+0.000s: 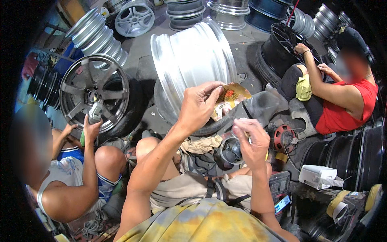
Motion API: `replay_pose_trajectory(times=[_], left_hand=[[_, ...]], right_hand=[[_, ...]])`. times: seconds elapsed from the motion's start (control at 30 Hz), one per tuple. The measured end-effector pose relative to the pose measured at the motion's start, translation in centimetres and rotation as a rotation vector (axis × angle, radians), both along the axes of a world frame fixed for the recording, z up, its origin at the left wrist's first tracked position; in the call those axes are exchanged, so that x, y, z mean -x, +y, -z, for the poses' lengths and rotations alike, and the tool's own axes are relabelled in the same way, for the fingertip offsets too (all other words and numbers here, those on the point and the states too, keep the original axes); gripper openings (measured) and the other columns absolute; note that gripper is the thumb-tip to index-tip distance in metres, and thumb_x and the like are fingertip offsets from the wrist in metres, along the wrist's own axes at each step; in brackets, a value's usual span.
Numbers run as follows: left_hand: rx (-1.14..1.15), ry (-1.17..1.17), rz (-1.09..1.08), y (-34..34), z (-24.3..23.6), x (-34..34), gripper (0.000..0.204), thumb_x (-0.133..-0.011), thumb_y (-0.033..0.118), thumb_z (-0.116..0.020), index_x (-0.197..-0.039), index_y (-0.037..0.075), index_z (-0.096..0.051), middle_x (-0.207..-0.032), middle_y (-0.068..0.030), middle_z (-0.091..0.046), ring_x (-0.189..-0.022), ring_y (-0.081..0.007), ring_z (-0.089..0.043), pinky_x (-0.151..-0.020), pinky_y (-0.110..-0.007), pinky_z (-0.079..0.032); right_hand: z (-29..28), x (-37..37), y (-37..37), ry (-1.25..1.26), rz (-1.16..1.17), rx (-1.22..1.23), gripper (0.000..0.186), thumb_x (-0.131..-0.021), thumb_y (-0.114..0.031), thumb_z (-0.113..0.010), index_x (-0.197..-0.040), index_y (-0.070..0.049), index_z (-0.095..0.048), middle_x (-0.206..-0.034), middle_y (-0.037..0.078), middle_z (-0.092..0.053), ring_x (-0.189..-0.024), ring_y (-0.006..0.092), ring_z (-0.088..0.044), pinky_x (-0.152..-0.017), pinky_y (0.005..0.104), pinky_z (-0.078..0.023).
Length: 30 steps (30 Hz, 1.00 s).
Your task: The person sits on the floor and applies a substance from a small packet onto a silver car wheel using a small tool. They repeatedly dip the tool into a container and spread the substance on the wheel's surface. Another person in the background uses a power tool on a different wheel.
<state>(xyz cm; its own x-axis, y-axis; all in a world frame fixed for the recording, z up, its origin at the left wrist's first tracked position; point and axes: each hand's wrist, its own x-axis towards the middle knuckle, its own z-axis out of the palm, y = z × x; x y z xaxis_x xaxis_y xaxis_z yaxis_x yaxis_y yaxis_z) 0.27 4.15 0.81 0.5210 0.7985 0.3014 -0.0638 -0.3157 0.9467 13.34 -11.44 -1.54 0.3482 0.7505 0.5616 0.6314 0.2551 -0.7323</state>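
Note:
My left hand (199,105) reaches forward and is closed, thumb and fingers pinching a crumpled gold-brown sheet (230,96) with red and pale patches. What kind of sheet it is, I cannot tell. Lower and to the right, my right hand (254,142) is raised with its fingers curled together. Its fingertips are slightly blurred, and anything small between them is hard to make out. Just beyond the sheet, a wide silver wheel rim (193,56) rests tilted on a dark tyre (163,105). The two hands are apart.
At left a person (64,177) holds a power tool (95,113) against a dark spoked wheel (74,90). At right a person in red (342,107) works on a black rim (278,52). A tan cloth (203,144), a white box (316,175) and a phone (282,204) lie close by.

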Motion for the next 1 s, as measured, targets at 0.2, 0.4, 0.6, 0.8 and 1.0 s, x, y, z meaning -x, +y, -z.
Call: replay_pose_trajectory(times=[0.2,0.4,0.6,0.8,1.0], left_hand=[[-0.064,0.076,-0.019,-0.1,-0.4,0.7,0.020,-0.099,0.007,-0.061,-0.111,-0.007,-0.070,-0.093,-0.0051,-0.072,-0.086,-0.0070,-0.063,-0.077,-0.024,-0.054],[-0.057,0.055,0.009,0.2,-0.6,0.7,0.020,-0.099,0.007,-0.061,-0.111,-0.007,-0.070,-0.093,-0.0045,-0.072,-0.086,-0.0067,-0.063,-0.076,-0.024,-0.054],[-0.026,0.058,0.032,0.1,-0.6,0.6,0.019,-0.099,0.007,-0.061,-0.111,-0.006,-0.070,-0.094,-0.0048,-0.073,-0.087,-0.0067,-0.063,-0.076,-0.024,-0.054],[-0.022,0.028,0.098,0.1,0.0,0.6,0.020,-0.099,0.008,-0.062,-0.110,-0.006,-0.070,-0.093,-0.0039,-0.073,-0.085,-0.0062,-0.063,-0.076,-0.024,-0.054],[0.072,0.041,0.127,-0.2,-0.8,0.5,0.020,-0.099,0.009,-0.062,-0.110,-0.006,-0.071,-0.091,-0.0039,-0.073,-0.085,-0.0059,-0.063,-0.075,-0.023,-0.054]], right_hand=[[-0.6,0.1,-0.4,0.181,-0.017,0.053,0.018,-0.083,0.005,-0.074,-0.101,0.000,-0.074,-0.095,0.012,-0.072,-0.082,0.0173,-0.069,-0.070,0.0280,-0.054],[0.4,-0.3,-0.1,0.201,-0.092,0.021,0.015,-0.085,0.005,-0.072,-0.100,0.002,-0.073,-0.095,0.012,-0.071,-0.080,0.0146,-0.067,-0.068,0.0269,-0.055],[0.2,-0.4,-0.2,0.341,-0.113,0.069,0.011,-0.091,0.002,-0.068,-0.102,0.004,-0.071,-0.100,0.011,-0.069,-0.079,0.0115,-0.066,-0.067,0.0245,-0.056],[0.0,-0.2,0.3,0.562,-0.112,0.022,0.011,-0.096,0.002,-0.062,-0.105,0.005,-0.068,-0.098,0.012,-0.069,-0.079,0.0116,-0.066,-0.067,0.0248,-0.058],[1.6,0.2,0.5,0.623,-0.143,0.116,0.012,-0.096,0.000,-0.062,-0.106,0.006,-0.067,-0.092,0.012,-0.072,-0.074,0.0103,-0.066,-0.062,0.0228,-0.053]])
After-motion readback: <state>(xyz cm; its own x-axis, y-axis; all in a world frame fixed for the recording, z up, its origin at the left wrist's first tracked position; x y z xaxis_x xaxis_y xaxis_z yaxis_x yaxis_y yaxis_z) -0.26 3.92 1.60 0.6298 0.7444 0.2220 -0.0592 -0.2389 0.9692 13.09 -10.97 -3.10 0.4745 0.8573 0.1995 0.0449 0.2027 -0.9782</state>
